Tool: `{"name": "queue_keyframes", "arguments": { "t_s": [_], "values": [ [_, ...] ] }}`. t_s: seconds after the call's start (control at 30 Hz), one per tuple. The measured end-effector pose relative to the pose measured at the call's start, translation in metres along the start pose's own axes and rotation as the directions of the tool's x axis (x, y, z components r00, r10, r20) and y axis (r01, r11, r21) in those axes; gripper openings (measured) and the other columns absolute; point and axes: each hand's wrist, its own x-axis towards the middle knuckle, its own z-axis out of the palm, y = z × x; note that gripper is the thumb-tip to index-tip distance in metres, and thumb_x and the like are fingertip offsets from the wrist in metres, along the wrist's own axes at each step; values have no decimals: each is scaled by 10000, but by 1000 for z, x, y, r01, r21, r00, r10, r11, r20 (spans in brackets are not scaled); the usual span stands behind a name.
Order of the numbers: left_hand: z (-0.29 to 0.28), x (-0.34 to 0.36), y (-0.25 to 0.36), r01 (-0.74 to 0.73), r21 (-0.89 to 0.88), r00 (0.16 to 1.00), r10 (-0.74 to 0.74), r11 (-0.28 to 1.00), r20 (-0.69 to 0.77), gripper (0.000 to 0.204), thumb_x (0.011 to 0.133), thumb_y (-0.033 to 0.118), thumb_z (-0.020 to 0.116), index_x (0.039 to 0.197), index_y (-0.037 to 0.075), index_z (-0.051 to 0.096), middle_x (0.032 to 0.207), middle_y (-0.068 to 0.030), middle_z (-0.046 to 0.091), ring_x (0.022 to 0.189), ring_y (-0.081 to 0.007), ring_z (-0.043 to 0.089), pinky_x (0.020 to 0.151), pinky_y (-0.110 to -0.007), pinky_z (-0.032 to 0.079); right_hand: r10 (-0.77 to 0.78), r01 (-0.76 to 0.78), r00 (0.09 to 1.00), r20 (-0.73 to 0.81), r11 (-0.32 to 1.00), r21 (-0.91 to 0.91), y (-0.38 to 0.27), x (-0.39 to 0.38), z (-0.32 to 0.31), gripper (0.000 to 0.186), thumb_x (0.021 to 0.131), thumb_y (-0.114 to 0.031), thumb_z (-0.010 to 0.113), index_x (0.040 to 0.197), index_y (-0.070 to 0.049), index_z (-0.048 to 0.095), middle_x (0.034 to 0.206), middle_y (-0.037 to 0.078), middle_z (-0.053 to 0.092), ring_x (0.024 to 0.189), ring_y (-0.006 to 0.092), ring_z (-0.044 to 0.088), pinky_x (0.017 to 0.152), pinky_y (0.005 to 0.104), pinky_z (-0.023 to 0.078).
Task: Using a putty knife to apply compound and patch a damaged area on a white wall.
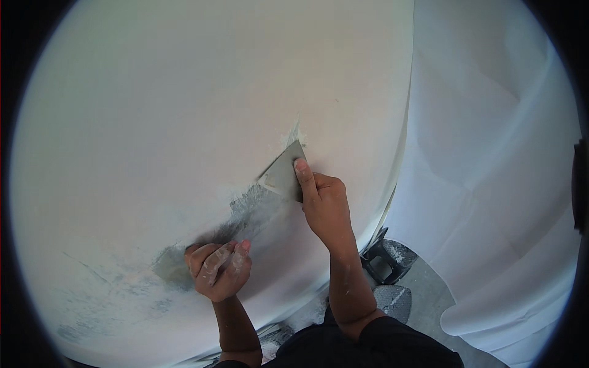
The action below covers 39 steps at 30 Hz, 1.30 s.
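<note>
My right hand (327, 205) grips a flat grey putty spreader (282, 173), with the thumb pressed on its face. The blade's upper left edge lies against, or very close to, a large pale curved surface (184, 110). Some whitish paste shows on the blade's lower left corner. Just above the blade is a rough whitish filler patch (294, 132). Lower left, my left hand (222, 270) is closed, its fingers curled and dusted white. A grey-green patch shows beside its knuckles; whether it is a held blade or a mark on the surface is unclear.
Dark smudges (248, 202) and scuffed streaks run across the lower part of the surface. White sheeting (485, 153) hangs at the right. Below it, a black object like a step or stand (389, 260) and a white-dusted textured pad (394, 300) are on the grey floor (429, 294).
</note>
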Motion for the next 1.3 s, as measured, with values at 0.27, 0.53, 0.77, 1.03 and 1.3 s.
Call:
{"name": "queue_keyframes", "arguments": {
  "t_s": [0.27, 0.53, 0.77, 1.03, 1.3],
  "values": [
    [-3, -1, 2, 15, -2, 1000, -15, 1000, 0, 236, 684, 41, 873, 747, 186, 697, 853, 40, 649, 720, -142, 569, 627, -315, 411, -32, 32, 999, -21, 999, -28, -4, -2, 0, 744, 963, -643, 477, 660, 19, 626, 531, 105, 504, 533, 214, 478, 577, 371, 436],
    [-2, -1, 1, 33, -30, 999, -33, 999, 10, 252, 682, 34, 873, 759, 202, 701, 875, 47, 645, 722, -140, 575, 615, -309, 410, -61, 61, 994, -94, 998, 2, -10, 1, 3, 743, 985, -596, 491, 590, 31, 544, 501, 30, 436, 510, 120, 428, 511, 308, 380],
    [0, 1, 0, 27, -26, 1000, -27, 999, -16, 247, 691, 27, 863, 760, 202, 703, 870, 41, 639, 723, -147, 572, 617, -316, 410, -42, 41, 997, -61, 999, -7, -7, 2, -2, 732, 986, -600, 483, 585, 9, 540, 503, 30, 445, 504, 120, 444, 509, 303, 380],
    [6, -4, -2, 39, -25, 999, -40, 999, -35, 218, 719, 35, 846, 800, 194, 722, 824, 28, 640, 729, -160, 563, 623, -319, 415, 22, -22, 1000, -4, 999, -34, -3, 6, -2, 719, 975, -617, 482, 699, 24, 651, 536, 84, 500, 554, 182, 483, 597, 354, 440],
    [4, -2, 0, 22, 0, 1000, -22, 1000, -13, 206, 735, 45, 842, 822, 195, 731, 831, 26, 638, 717, -161, 562, 619, -319, 422, -68, 69, 996, -61, 997, 23, -3, 8, -2, 733, 996, -584, 477, 595, 25, 547, 498, 25, 440, 502, 114, 443, 504, 302, 381]
  ]
}}
